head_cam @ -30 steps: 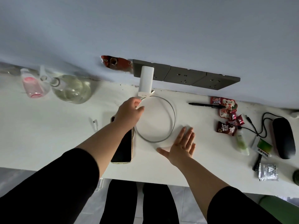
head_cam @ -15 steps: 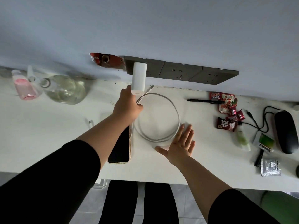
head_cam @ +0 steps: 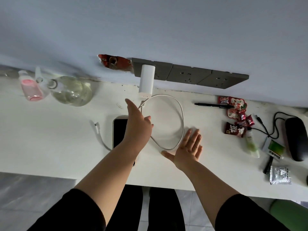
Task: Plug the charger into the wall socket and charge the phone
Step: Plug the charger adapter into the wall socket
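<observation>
A white charger (head_cam: 147, 80) sticks out of the leftmost grey wall socket (head_cam: 162, 70). Its white cable (head_cam: 180, 117) loops over the white desk (head_cam: 50, 139), runs under my left arm and ends in a free plug (head_cam: 95, 125) left of the phone. The dark-screened phone (head_cam: 119, 130) lies flat, partly hidden by my left forearm. My left hand (head_cam: 138, 125) hovers just below the charger with fingers apart, holding nothing. My right hand (head_cam: 188, 149) rests flat on the desk, fingers spread, beside the cable loop.
Two more grey sockets (head_cam: 206, 77) line the wall to the right. A pink bottle (head_cam: 30, 88) and a clear glass bottle (head_cam: 71, 90) lie at the left. A pen (head_cam: 211, 105), snack packets (head_cam: 235, 120), a black case (head_cam: 295, 139) and a foil sachet (head_cam: 280, 175) crowd the right.
My left hand pushed the charger up against the socket, then let go and drew back with fingers apart. My right hand stayed flat on the desk.
</observation>
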`<state>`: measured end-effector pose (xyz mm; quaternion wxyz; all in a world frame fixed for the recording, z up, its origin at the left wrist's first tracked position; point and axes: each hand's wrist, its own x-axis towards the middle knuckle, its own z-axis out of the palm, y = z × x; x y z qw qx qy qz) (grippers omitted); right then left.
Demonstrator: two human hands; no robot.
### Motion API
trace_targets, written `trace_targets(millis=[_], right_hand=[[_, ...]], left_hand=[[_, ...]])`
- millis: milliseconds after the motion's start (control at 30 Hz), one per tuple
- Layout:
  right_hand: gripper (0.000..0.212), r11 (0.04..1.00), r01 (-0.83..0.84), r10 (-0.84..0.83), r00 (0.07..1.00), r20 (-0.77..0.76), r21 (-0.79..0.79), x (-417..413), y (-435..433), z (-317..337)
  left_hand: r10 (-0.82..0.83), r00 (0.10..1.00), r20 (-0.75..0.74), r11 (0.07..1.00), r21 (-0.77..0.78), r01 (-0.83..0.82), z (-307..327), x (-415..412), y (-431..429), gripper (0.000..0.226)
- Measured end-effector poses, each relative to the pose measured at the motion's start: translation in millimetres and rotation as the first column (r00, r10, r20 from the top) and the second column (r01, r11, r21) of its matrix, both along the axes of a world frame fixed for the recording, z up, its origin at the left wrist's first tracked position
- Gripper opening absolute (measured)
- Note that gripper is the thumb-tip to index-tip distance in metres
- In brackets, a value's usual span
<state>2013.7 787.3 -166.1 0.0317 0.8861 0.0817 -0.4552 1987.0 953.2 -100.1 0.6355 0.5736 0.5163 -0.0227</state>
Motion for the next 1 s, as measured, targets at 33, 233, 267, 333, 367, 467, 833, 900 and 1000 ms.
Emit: trace_targets(millis=[33, 233, 267, 333, 367, 467, 833, 900, 1000], right_hand=[[0.139, 1.000, -0.001, 0.001, 1.000, 0.000, -0.003, 0, 0, 0], [0.139, 1.000, 0.006, -0.006, 1.000, 0.011, 0.013, -1, 1, 0], [0.139, 1.000, 0.004, -0.005, 1.000, 0.010, 0.011, -1, 1, 0], [0.139, 1.000, -0.001, 0.001, 1.000, 0.007, 0.007, -1, 1, 1], [0.139, 1.000, -0.003, 0.003, 1.000, 0.004, 0.007, 0, 1, 1], [0.139, 1.000, -0.003, 0.003, 1.000, -0.003, 0.010, 0, 1, 1], [0.140, 1.000, -0.016, 0.016, 1.000, 0.002, 0.004, 0, 1, 4], [0.140, 1.000, -0.016, 0.016, 1.000, 0.007, -0.002, 0, 2, 5], [0.140, 1.000, -0.015, 0.015, 1.000, 0.020, 0.007, -1, 1, 4]], left_hand=[[0.056, 0.998, -0.024, 0.998, 0.027, -0.055, 1, -3, -1, 0.066], [0.361, 0.933, -0.005, 0.929, -0.085, -0.360, 2, -21, -10, 0.036], [0.362, 0.931, -0.042, 0.922, -0.129, -0.364, 3, -21, -9, 0.034], [0.367, 0.925, -0.100, 0.897, -0.228, -0.380, 5, -20, -7, 0.029], [0.364, 0.924, -0.117, 0.880, -0.283, -0.382, 7, -19, -5, 0.025], [0.307, 0.943, -0.128, 0.870, -0.364, -0.333, 17, -17, -1, 0.022], [0.317, 0.927, 0.202, 0.930, -0.258, -0.262, 58, -24, 3, 0.021], [0.334, 0.914, 0.232, 0.927, -0.256, -0.274, 61, -25, 4, 0.020], [0.322, 0.917, 0.237, 0.931, -0.254, -0.261, 61, -23, 8, 0.020]])
